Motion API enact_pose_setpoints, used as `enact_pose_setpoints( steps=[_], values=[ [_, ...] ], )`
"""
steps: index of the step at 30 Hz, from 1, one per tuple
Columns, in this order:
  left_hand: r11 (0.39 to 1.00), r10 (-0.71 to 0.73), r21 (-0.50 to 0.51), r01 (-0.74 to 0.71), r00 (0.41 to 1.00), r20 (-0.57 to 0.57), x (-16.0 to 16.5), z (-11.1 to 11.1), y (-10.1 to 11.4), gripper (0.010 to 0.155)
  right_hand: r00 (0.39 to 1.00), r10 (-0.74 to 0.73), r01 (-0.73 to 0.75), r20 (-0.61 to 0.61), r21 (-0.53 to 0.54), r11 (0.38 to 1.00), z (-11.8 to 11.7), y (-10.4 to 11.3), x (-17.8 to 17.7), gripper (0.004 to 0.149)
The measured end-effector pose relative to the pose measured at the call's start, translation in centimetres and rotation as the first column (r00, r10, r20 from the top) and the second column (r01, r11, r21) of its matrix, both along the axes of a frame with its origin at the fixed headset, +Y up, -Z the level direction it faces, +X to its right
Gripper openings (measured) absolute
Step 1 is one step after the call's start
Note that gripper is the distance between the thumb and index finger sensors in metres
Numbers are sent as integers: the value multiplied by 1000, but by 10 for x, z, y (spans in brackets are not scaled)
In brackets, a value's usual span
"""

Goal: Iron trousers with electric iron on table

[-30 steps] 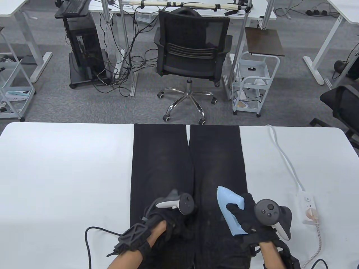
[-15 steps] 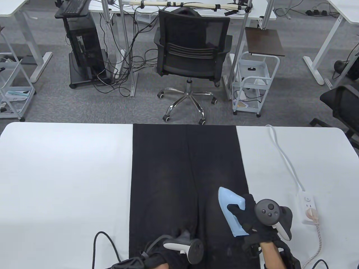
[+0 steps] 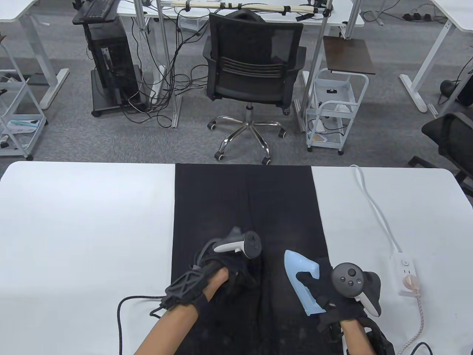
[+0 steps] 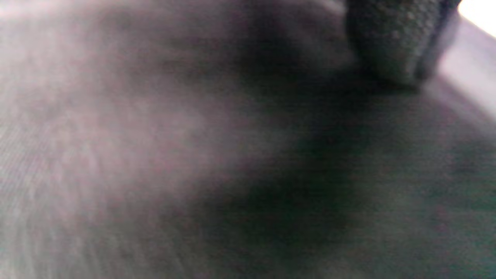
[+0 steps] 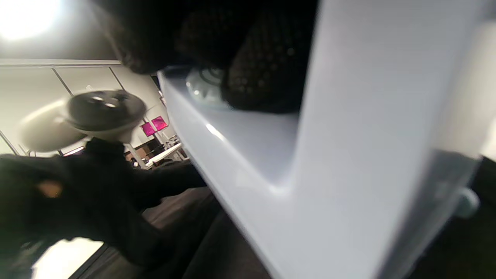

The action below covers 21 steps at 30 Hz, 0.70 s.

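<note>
Black trousers (image 3: 244,207) lie flat down the middle of the white table (image 3: 85,222), legs side by side and reaching the far edge. My left hand (image 3: 236,270) rests palm down on the left leg near the crotch seam. In the left wrist view a gloved fingertip (image 4: 387,42) touches the blurred dark cloth (image 4: 193,155). My right hand (image 3: 321,292) grips the handle of the light blue iron (image 3: 297,275), which sits on the right leg with its tip pointing away from me. In the right wrist view my fingers (image 5: 255,62) wrap the iron (image 5: 348,155).
A white power strip (image 3: 406,273) with its white cord (image 3: 373,207) lies right of the trousers. The iron's braided cord (image 3: 419,318) runs from it to the near edge. A black glove cable (image 3: 120,314) loops at my left wrist. An office chair (image 3: 255,70) stands beyond the table.
The trouser legs closed together as my left hand pulled back to the near edge. The hand has now slid forward again onto the left leg. The iron shifted slightly left.
</note>
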<state>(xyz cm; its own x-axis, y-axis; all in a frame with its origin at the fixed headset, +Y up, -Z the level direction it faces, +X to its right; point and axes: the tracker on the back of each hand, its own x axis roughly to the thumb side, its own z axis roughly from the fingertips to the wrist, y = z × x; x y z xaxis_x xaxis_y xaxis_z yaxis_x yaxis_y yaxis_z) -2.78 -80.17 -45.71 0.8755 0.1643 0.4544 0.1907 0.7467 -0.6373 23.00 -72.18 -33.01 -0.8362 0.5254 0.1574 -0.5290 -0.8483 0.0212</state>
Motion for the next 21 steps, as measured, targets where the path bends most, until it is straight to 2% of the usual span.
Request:
enact_pose_setpoints(
  steps=[2, 4, 7, 10, 15, 21],
  values=[
    [998, -31, -59, 31, 999, -6, 1, -6, -17, 111, 1000, 10, -10, 1, -8, 1000, 0, 0, 0, 56],
    [996, 35, -78, -39, 998, -50, -1, -4, -18, 111, 1000, 19, -19, 11, -5, 1000, 0, -1, 0, 56],
    [999, -20, -46, 20, 1000, 4, 1, 4, -16, 109, 999, 28, -28, 17, -7, 1000, -2, -2, 0, 56],
    [998, -6, -64, 6, 1000, 3, 1, 19, -18, 109, 999, 34, -34, 16, -20, 999, -2, -5, 0, 56],
    [998, -35, -48, 37, 999, 41, 7, 59, -17, 110, 997, 73, -74, -18, -42, 996, -3, -8, -6, 56],
    [991, -114, -60, 120, 988, 103, 18, 122, -15, 111, 981, 167, -176, -94, -95, 980, -4, -8, -16, 55]
  ],
)
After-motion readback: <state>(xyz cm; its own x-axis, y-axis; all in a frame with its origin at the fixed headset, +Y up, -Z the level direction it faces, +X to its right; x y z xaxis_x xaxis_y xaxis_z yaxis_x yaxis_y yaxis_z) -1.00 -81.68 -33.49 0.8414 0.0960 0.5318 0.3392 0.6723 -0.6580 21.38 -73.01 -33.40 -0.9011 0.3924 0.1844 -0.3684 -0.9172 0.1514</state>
